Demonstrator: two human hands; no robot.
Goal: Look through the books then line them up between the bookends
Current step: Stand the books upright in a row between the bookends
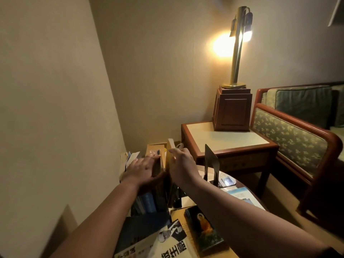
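Black metal formed the one bookend in plain sight, standing upright at the right of the books with papers lying round its foot. To its left, against the wall, a row of upright books showed blue spines.

The left hand reached to the far end of that row, its fingers laid straight along the side of a dark book and pressing on it, not curled round it. The right hand was just beside it, apart from the left, with a tan book standing upright between the two. Its thumb touched that tan book's top edge. Whether the fingers had closed on the book I could not tell.

Nearer, two more books lay flat: a glossy dark one bearing an orange seated figure, and to its left a white-covered one with large black characters.

Farther right stood a wooden side table carrying a wooden pedestal and on it a lit brass lamp. A patterned sofa with a red-brown frame touched the side table on the right.
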